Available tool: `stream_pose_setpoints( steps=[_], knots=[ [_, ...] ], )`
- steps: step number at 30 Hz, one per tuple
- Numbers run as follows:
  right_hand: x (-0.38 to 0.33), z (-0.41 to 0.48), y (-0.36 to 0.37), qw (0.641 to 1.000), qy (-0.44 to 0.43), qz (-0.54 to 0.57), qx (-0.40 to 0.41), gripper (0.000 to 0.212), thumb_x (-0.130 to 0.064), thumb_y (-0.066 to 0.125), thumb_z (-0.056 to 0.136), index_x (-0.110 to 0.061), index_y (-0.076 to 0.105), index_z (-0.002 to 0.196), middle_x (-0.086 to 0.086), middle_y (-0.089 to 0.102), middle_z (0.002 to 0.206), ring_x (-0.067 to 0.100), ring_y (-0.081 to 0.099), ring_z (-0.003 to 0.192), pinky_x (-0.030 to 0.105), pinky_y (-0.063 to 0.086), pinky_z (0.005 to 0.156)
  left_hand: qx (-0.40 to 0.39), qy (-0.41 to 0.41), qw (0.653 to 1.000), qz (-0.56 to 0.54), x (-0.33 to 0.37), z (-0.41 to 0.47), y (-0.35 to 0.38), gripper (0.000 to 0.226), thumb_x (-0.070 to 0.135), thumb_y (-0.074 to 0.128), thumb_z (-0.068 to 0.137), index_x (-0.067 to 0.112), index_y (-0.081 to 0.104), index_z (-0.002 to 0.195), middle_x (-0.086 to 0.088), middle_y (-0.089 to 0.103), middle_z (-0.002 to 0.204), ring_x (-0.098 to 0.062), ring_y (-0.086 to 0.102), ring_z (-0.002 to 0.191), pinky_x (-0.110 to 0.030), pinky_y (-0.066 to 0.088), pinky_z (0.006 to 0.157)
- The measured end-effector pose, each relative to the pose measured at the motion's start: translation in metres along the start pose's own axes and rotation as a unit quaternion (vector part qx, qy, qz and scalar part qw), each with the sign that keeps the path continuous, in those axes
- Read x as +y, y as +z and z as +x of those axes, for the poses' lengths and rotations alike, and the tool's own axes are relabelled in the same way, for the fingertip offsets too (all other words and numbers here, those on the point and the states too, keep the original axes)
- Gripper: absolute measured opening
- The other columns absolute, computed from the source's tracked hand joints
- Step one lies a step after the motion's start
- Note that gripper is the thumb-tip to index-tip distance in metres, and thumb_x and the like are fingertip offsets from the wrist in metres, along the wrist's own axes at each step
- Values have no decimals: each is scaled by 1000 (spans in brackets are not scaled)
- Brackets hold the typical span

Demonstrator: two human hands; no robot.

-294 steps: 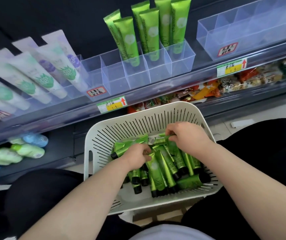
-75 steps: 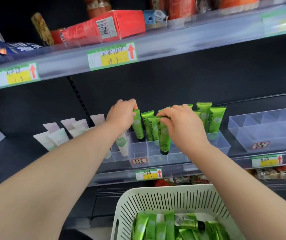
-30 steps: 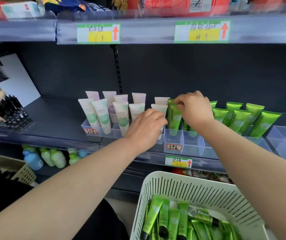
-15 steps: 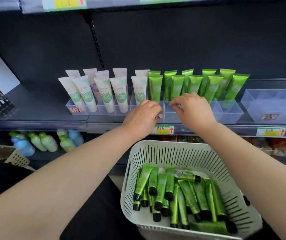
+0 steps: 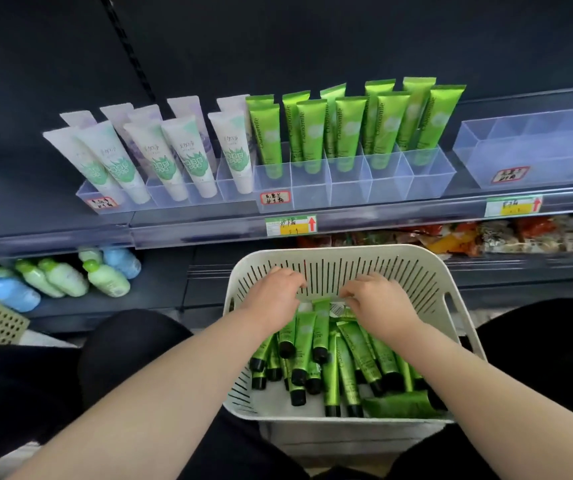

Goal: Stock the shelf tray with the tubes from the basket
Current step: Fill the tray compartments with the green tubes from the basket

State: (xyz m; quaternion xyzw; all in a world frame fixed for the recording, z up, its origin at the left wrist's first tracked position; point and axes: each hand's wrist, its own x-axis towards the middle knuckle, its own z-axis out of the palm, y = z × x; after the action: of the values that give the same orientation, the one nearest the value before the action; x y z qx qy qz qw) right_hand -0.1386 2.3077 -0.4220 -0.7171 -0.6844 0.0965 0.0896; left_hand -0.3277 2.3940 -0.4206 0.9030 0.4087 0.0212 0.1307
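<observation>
Your shelf (image 5: 195, 220) is a dark board with a clear front rail holding price tags (image 5: 291, 225). On it sit three clear divided trays side by side: the left tray (image 5: 160, 199) holds upright white tubes (image 5: 193, 157), the middle tray (image 5: 350, 183) upright green tubes (image 5: 349, 128), the right tray (image 5: 534, 157) shows only its dividers. Beneath, a lower shelf (image 5: 160, 289) carries lying bottles (image 5: 60, 277).
</observation>
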Motion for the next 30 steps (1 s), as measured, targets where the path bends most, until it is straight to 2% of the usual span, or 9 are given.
stream_pose_setpoints(
  steps=[4, 10, 13, 15, 19, 23, 27, 29, 30],
  knots=[
    [1, -5, 27, 998, 9, 1, -69, 26, -17, 51, 93, -29, 63, 112, -5, 61, 112, 19, 50, 110, 34, 39, 84, -41, -12, 999, -1, -5, -6, 25, 31, 17, 62, 90, 18, 59, 120, 1, 59, 119, -17, 48, 114, -32, 39, 100],
    [-7, 6, 60, 981, -5, -24, -192, 36, -7, 50, 91, -24, 59, 121, 3, 55, 124, 25, 44, 118, 40, 42, 95, -40, -54, 997, -34, -8, -10, 46, 37, 15, 59, 92, 14, 54, 128, -3, 57, 126, -18, 49, 119, -30, 37, 104],
    [-13, 14, 74, 977, 14, -46, -206, 34, -14, 52, 91, -21, 53, 124, 6, 54, 123, 26, 44, 118, 40, 40, 93, -37, -64, 996, -41, -10, -13, 53, 38, 15, 59, 92, 15, 53, 129, -2, 57, 128, -18, 48, 121, -30, 37, 105],
    [-16, 19, 81, 978, 53, -45, -195, 32, -25, 53, 91, -17, 50, 122, 6, 54, 122, 26, 46, 117, 40, 40, 93, -47, -72, 995, -46, -12, -13, 56, 38, 16, 58, 92, 15, 52, 130, -2, 56, 129, -19, 47, 122, -32, 38, 105],
    [-21, 25, 94, 974, 108, -39, -195, 48, -47, 57, 86, -15, 45, 120, 6, 54, 122, 26, 46, 118, 44, 40, 96, -48, -82, 994, -53, -16, -13, 61, 38, 18, 57, 93, 16, 52, 130, -2, 57, 129, -19, 47, 122, -32, 39, 103],
    [-19, 30, 95, 960, 144, -33, -236, 76, -54, 72, 72, -14, 37, 127, 7, 49, 129, 28, 42, 124, 44, 39, 99, -50, -82, 994, -58, -21, -11, 64, 35, 19, 57, 94, 15, 53, 129, -2, 57, 128, -19, 48, 121, -32, 39, 104],
    [-13, 22, 93, 939, 137, -101, -300, 109, -57, 82, 57, -11, 25, 138, 9, 41, 137, 30, 35, 130, 46, 36, 102, -52, -91, 992, -66, -22, -9, 66, 34, 16, 54, 95, 15, 52, 129, -2, 57, 129, -19, 47, 122, -33, 40, 104],
    [-12, 17, 97, 937, 144, -91, -304, 104, -52, 82, 60, -11, 25, 137, 9, 41, 137, 29, 34, 131, 45, 36, 101, -51, -95, 992, -71, -21, -7, 66, 33, 15, 53, 95, 15, 53, 128, -4, 58, 127, -20, 47, 121, -35, 43, 102],
    [-12, 17, 98, 942, 146, -75, -291, 93, -45, 81, 65, -12, 28, 134, 9, 43, 135, 29, 36, 128, 44, 38, 99, -52, -96, 991, -74, -20, -7, 67, 33, 15, 53, 95, 15, 52, 128, -4, 57, 127, -21, 47, 121, -37, 43, 101]
  ],
)
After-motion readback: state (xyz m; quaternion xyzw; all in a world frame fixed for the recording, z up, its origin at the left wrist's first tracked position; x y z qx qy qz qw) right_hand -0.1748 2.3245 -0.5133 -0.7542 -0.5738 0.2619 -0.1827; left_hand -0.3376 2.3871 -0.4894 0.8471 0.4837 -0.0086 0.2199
